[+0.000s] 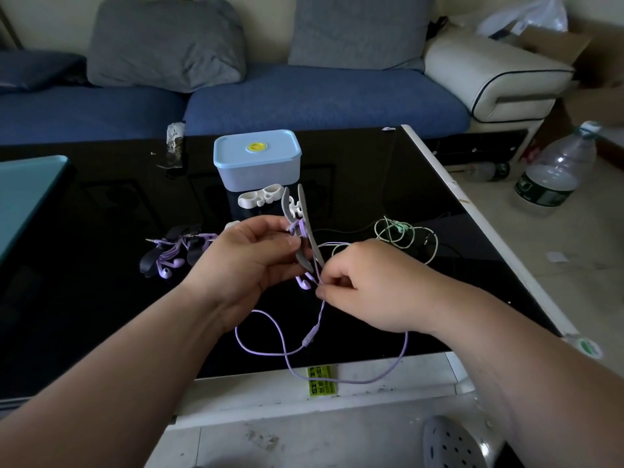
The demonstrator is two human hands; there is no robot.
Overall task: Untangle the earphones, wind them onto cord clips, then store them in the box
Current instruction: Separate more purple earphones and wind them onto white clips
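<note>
A: What's on the black bench (101, 214), in front of the blue sofa (304, 103)?

B: At frame centre my left hand (250, 255) grips the grey cord clip (310, 236) upright. My right hand (371, 285), just beside it, pinches the cord of the purple earphones (308, 339), which loops toward lower centre. The lidded box (257, 160) sits upper centre with a white clip (260, 197) before it — a wound purple set (169, 255) at left, a green tangle (398, 231) at right.

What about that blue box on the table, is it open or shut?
Shut: the box has its lid sitting flush on top, yellow sticker up.
</note>
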